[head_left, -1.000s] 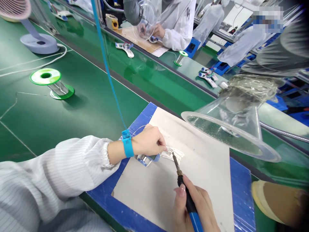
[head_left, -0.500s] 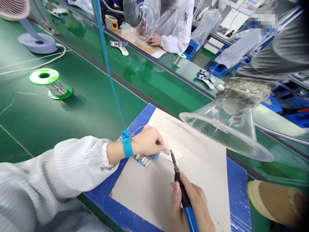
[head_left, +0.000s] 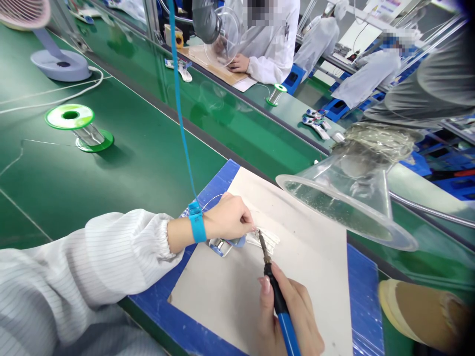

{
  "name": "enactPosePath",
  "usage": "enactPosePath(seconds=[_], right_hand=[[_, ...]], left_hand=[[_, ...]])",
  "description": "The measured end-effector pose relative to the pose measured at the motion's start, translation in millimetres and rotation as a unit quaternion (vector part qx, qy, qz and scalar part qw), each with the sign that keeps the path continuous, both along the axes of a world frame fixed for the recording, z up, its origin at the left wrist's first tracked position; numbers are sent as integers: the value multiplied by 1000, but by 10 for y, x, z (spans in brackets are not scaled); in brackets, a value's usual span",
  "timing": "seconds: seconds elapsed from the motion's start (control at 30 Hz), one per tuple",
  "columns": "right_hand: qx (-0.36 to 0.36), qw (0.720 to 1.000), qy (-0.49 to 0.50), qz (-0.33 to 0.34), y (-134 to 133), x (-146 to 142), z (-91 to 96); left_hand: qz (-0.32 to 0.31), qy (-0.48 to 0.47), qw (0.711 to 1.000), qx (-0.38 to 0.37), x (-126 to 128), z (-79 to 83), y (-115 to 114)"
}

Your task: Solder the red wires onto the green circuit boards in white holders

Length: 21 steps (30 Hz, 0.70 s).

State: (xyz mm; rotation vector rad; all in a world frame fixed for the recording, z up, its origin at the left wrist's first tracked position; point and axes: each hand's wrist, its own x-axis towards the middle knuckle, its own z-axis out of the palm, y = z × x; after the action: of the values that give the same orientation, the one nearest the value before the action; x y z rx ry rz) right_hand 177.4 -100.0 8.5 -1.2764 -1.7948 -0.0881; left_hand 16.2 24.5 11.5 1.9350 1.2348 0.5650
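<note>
My right hand (head_left: 287, 311) is wrapped round the blue-and-black handle of a soldering iron (head_left: 280, 296). The iron's tip touches, or nearly touches, a small white plastic part with a blue-and-silver end (head_left: 264, 241) lying on the pale board (head_left: 222, 296). My left hand (head_left: 230, 216) is closed in a pinch right beside the tip. A thin solder wire (head_left: 212, 200) arcs up behind that hand into its grip; its end is hidden by the fingers. Round my left wrist sits a blue strap (head_left: 197, 225) with a blue cord running upward.
A clear fume hood (head_left: 345, 212) overhangs the board's right side. A solder spool (head_left: 85, 127) and a fan base (head_left: 61, 65) stand on the green table at left. A tan cylindrical object (head_left: 419, 309) is at lower right. Co-workers (head_left: 274, 44) sit across the bench.
The soldering iron has shifted slightly left, its tip now closer to my left fingertips over the white part. My left hand stays nearly still.
</note>
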Motion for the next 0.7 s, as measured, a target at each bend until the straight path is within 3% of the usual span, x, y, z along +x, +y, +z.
enactPosePath(seconds=[0.27,0.43,0.7], right_hand=[[-8,1000,-1,0,-12,9,-4],[0,999,-4,-41,-21,2,8],[-10,1000,0,-13,-25,58,-55]], left_hand=[[5,5,1000,6,7,-30,-4],[7,10,1000,4,16,-33,-11],[13,3,1000,19,-4,-36,-5]])
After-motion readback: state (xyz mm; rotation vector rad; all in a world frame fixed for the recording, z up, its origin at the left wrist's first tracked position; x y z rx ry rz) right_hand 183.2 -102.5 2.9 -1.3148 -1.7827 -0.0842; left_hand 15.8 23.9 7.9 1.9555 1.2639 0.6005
